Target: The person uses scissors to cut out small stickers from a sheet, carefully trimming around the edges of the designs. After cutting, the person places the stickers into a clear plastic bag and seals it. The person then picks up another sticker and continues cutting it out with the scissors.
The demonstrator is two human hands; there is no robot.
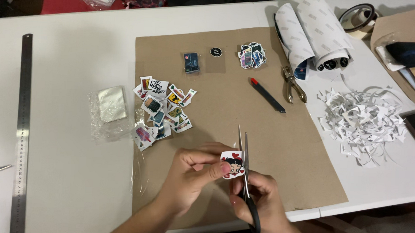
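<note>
My left hand [188, 174] pinches a small cartoon sticker [232, 164] with red hearts, held over the near edge of a brown cardboard sheet [281, 138]. My right hand [259, 202] grips black-handled scissors [244, 171], whose blades point away from me and lie against the sticker's right side. A loose heap of cut stickers [163, 111] lies to the upper left of my hands.
On the cardboard lie a second small sticker pile [252, 55], a black pen-shaped knife [267, 95], a metal hole punch [293, 84], a round black sticker [215, 51]. White paper scraps [363, 122], rolled sheets [313, 35], tape rolls [359, 17] lie right; a steel ruler [22, 131] and plastic wrapper [110, 108] left.
</note>
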